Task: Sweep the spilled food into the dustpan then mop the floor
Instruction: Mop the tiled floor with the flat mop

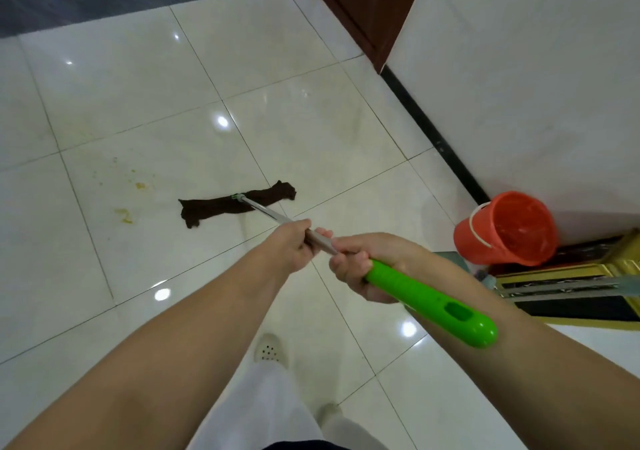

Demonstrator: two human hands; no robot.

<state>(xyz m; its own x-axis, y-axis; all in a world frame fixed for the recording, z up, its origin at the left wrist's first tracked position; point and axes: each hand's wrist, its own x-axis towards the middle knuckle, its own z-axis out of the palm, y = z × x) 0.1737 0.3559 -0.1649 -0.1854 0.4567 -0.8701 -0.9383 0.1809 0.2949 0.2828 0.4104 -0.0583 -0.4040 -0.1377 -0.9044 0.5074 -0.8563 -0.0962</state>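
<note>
Your left hand (292, 245) and right hand (360, 266) both grasp one green-handled metal mop (429, 302). One orange plastic bucket (509, 229) stands beside the wall; several yellow food stains (126, 214) mark the white tiled floor (294, 120)

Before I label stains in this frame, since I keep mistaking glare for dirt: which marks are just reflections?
Head view: the bright white spots on the floor tiles are lamp glare, for example beside the mop head; the yellow stains left of it are real; straight tile lines bow from wide-angle distortion.
</note>
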